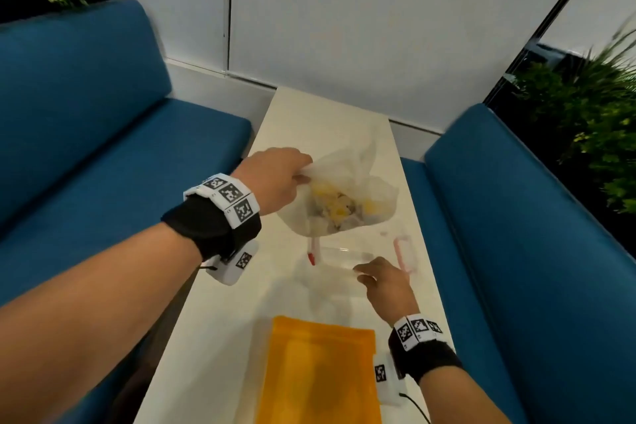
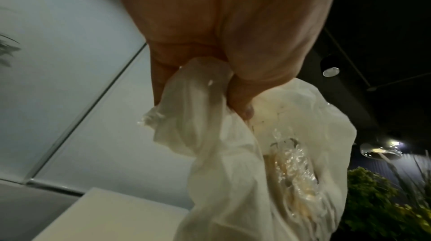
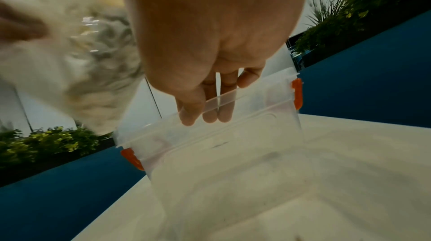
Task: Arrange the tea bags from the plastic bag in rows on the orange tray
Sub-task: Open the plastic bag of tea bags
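My left hand [image 1: 292, 175] grips the gathered mouth of a translucent white plastic bag [image 1: 347, 196] and holds it up over the far part of the white table [image 1: 309, 120]. Yellow and pale tea bags [image 1: 339, 210] show through its bottom. In the left wrist view the fingers [image 2: 163, 75] and thumb pinch the bunched plastic bag [image 2: 233, 152]. My right hand [image 1: 368, 277] pinches the near rim of a clear plastic container [image 1: 344, 262] just below the bag. The right wrist view shows my right hand [image 3: 205, 116] over that container's rim [image 3: 233, 162]. An orange tray [image 1: 320, 372] lies bare at the near edge.
The container has orange side latches [image 3: 297, 94]. Blue upholstered benches [image 1: 86, 148] flank the narrow table on both sides. Green plants [image 1: 585, 107] stand behind the right bench, a white wall at the far end.
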